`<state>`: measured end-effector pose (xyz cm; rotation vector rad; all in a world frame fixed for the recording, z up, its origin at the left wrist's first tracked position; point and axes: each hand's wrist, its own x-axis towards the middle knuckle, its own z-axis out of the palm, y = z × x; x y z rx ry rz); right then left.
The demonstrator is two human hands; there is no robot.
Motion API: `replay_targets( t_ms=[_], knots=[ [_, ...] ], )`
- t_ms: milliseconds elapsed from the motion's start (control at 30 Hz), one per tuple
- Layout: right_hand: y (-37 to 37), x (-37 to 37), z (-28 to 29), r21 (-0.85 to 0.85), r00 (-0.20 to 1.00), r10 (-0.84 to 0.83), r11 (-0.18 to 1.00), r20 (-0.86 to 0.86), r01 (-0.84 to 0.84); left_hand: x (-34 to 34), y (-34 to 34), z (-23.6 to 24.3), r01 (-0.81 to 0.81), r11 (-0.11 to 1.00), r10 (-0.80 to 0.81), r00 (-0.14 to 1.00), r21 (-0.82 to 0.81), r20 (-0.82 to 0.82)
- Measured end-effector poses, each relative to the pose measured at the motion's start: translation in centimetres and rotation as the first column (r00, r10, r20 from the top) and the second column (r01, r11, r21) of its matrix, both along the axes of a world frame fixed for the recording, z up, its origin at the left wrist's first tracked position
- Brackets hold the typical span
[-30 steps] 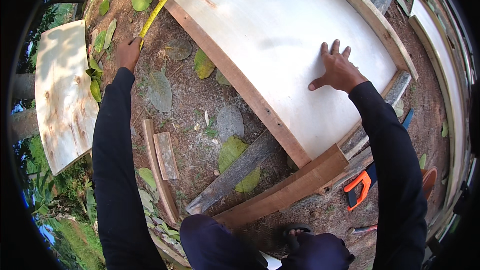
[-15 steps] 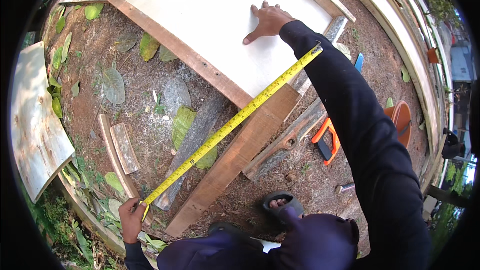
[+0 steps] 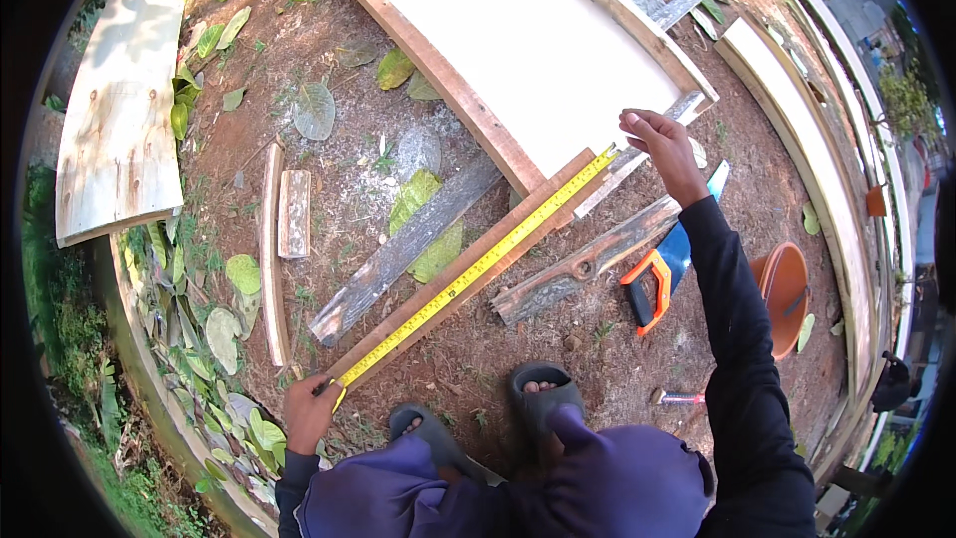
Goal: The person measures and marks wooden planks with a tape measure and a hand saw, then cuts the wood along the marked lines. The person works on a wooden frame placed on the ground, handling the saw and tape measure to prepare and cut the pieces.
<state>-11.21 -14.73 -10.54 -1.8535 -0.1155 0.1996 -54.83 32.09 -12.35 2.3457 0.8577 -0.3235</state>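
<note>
The left hand [image 3: 309,410] pinches the tape measure [image 3: 476,267], whose two o'clock end could slip if the right hand [image 3: 669,151], grip unclear, isn't anchoring it.

The person's left hand [image 3: 311,410] gripped one end of a yellow measuring tape [image 3: 493,251], which stretched along a brown plank [image 3: 551,222] on the ground, while the right hand [image 3: 667,155] was poised just beside its far tip, contact unclear. Beyond the plank lay a wood-framed white panel [image 3: 543,60] and a weathered grey board [image 3: 410,247]. To the right, a rough-barked timber [image 3: 588,269], an orange-and-black-handled saw [image 3: 678,254] and a terracotta pot [image 3: 787,289] rested on the bare earth.
</note>
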Motion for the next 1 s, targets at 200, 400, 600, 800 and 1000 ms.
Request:
replay_targets(
  t_ms=[200, 400, 600, 800, 1000],
  knots=[
    [0.4, -4.8, 0.1, -0.328, 0.989, 0.145, 0.935, -0.002, -0.138, -0.5, 0.0, 0.3, -0.017, 1.0, 0.019, 0.996, 0.022, -0.084],
    [3.4, -7.9, -0.6, -0.52, 0.913, 0.339, 0.835, 0.228, -0.181, -1.7, 2.5, -0.5, 0.002, 1.0, -0.002, 0.973, 0.0, -0.229],
    [5.9, -9.9, -1.2, -0.753, 0.703, 0.538, 0.658, 0.466, -0.004, -3.1, 3.1, -1.9, -0.06, 0.994, 0.081, 0.968, 0.094, -0.24],
    [9.8, -14.2, -0.3, -0.807, 0.465, 0.749, 0.579, 0.471, -0.115, -4.8, 3.9, -3.2, -0.112, 0.989, 0.132, 0.966, 0.1, -0.223],
    [16.1, -20.5, -1.8, -0.869, 0.319, 0.918, 0.345, 0.234, -0.355, -6.3, 4.1, -3.4, -0.197, 0.98, 0.2, 0.965, 0.038, -0.166]
  ],
)
